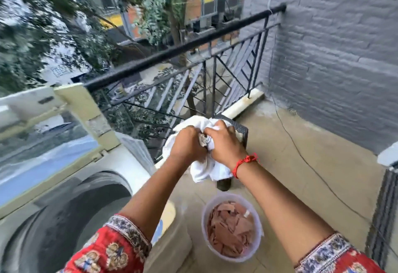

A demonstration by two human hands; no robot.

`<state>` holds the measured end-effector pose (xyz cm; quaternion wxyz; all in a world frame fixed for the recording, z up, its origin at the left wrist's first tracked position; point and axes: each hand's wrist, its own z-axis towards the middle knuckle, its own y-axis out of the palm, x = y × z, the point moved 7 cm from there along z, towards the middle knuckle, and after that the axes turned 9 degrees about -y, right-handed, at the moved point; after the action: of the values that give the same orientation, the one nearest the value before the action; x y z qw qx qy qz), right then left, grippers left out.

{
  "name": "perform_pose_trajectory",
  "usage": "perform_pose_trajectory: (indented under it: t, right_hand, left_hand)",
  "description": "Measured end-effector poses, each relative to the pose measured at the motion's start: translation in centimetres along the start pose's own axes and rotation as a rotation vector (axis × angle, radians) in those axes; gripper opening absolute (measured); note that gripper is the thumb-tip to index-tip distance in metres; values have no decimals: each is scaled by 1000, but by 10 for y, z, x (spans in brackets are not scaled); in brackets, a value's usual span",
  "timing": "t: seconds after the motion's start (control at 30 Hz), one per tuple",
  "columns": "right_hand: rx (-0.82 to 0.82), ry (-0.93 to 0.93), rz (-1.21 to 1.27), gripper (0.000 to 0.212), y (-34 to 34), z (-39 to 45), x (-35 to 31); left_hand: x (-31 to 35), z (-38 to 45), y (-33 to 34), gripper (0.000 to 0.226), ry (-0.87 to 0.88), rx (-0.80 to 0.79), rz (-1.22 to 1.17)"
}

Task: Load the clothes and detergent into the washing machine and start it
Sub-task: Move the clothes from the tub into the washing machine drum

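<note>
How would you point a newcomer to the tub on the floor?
Start at the washing machine on the left and drop to the concrete floor just right of it. The tub sits there, below both hands and the white cloth. It alone is round and translucent, filled with pinkish-brown pieces.

The balcony floor is bare, pale concrete with damp-looking stains, bounded on the right by a grey painted brick wall. Near the middle stands a translucent round tub filled with pinkish-brown pieces. Just beyond it a dark stool rests on the floor, largely hidden. At left the washing machine stands with its lid raised. A thin dark cable trails across the floor from the far wall toward the near right.
</note>
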<state>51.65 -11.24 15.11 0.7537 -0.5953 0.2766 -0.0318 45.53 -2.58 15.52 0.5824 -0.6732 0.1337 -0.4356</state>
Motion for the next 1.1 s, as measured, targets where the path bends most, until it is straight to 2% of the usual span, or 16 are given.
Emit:
perform_pose_trajectory:
  t: [0.1, 0.23, 0.37, 0.53, 0.87, 1.1]
  right_hand:
    - [8, -118, -18, 37, -1, 17, -64]
    - [-17, -261, 5, 38, 23, 33, -155]
    - [-88, -404, 52, 37, 75, 43, -244]
    - [-188, -504, 80, 32, 139, 47, -320]
    - [-427, -598, 94, 40, 254, 35, -387]
    - [-562, -597, 35, 47, 308, 31, -381]
  left_hand:
    - [-44, -16, -50, 19, -59, 102, -26]
    - [-124, -44, -99, 22, -184, 141, -2]
    - [-211, -86, -137, 17, -345, 176, 36]
    - [-301, -131, -151, 18, -500, 184, 26]
    - [-418, -189, -118, 25, -729, 95, -22]
    - [-450, -201, -77, 41, -726, -15, -64]
